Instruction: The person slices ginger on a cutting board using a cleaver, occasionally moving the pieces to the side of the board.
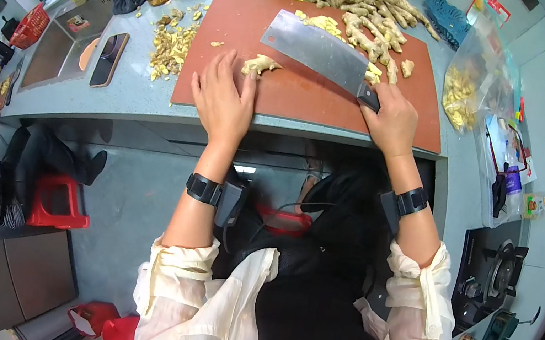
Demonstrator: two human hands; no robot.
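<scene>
Countertop [139,54] ahead of the hands bears a reddish-brown cutting board [298,102]; right hand [394,118] grasps the cleaver [318,49] (blade pointing leftward); left hand [223,100], unclenched, is beside a ginger piece [260,65].

cleaver blade [318,49]: any marking too faint to read.
bottle with purple label [514,182]: lettering too small to read.
small printed packet [534,206], beside the bottle: print not legible.
red-and-white packet [495,11], upper right: print blurred.
red basket [30,26], left: pale markings, unreadable.
legible text overall: none; no brand, number or sign can be read.
</scene>
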